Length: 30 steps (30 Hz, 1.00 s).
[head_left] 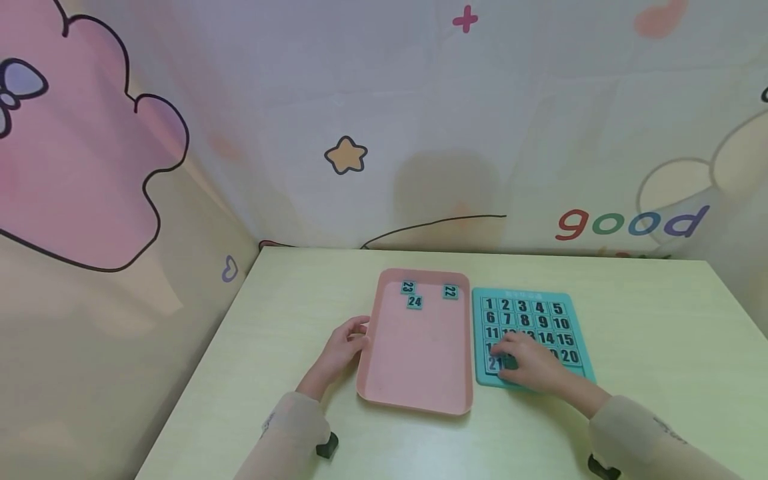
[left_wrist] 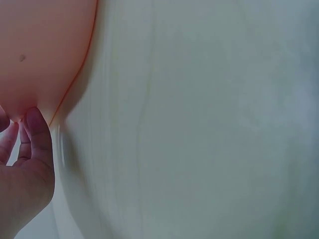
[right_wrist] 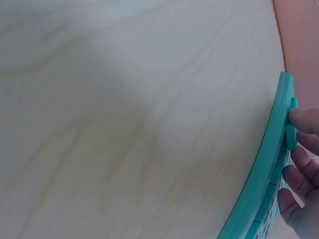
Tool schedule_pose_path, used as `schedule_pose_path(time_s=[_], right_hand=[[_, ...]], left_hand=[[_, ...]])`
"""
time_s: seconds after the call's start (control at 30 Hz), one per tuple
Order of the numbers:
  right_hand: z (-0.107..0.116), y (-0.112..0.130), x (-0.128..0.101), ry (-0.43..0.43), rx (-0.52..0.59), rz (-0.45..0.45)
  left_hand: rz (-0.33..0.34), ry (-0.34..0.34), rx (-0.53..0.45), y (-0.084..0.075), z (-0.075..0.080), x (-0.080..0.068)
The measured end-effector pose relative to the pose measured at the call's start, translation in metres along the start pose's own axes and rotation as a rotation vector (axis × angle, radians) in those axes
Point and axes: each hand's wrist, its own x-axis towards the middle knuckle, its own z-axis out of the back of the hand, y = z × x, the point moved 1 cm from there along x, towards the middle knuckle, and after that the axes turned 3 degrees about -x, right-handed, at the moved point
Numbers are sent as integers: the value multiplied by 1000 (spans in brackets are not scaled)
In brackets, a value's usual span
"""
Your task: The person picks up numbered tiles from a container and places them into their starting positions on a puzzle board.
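My left hand rests its loosely bent fingertips and thumb against the left outer side of a pink tray. In the left wrist view its thumb touches the tray's wall. Over the lower left corner of a turquoise number board, my right hand pinches number tile 21 between thumb and index finger. The right wrist view shows this tile edge-on, standing a little above the board's rim. The hand hides part of the lower rows.
Tiles 23, 24 and 22 lie apart near the tray's far end. The board stands close to the tray's right side. A pale table carries both, with a printed backdrop behind it.
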Motion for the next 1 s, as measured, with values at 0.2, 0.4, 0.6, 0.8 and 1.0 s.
schedule_pose_path(time_s=[0.2, 0.4, 0.6, 0.8, 1.0], right_hand=[[-1, 0, -1, 11, -7, -17], [-2, 0, 1, 21, -9, -8], [1, 2, 7, 26, 12, -1], [19, 8, 25, -39, 77, 5], [34, 17, 51, -74, 117, -22]], left_hand=[[5, 22, -12, -4, 1, -3], [8, 40, -15, -21, 1, -13], [9, 32, -19, -11, 1, -7], [15, 11, -4, 1, 1, 0], [13, 31, -12, -11, 2, -7]])
